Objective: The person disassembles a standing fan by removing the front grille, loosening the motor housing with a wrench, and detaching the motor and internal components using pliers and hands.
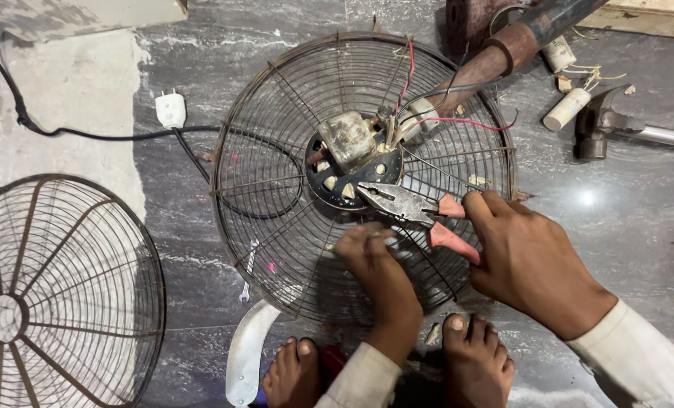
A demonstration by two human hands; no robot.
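Rear fan guard [276,113], round wire cage, lies flat on grey floor [639,211], motor hub plate [352,170] at its centre. Second guard [57,295] well apart, lower left. Right hand [529,261] closed around red-handled pliers [405,204], jaws at the hub's rim. Left hand [374,257] fingers pressed together on the cage wires just below the pliers. Hammer [609,132] upper right. White plug [171,110] beside the cage

Fan guards [57,295] on grey floor [624,219]
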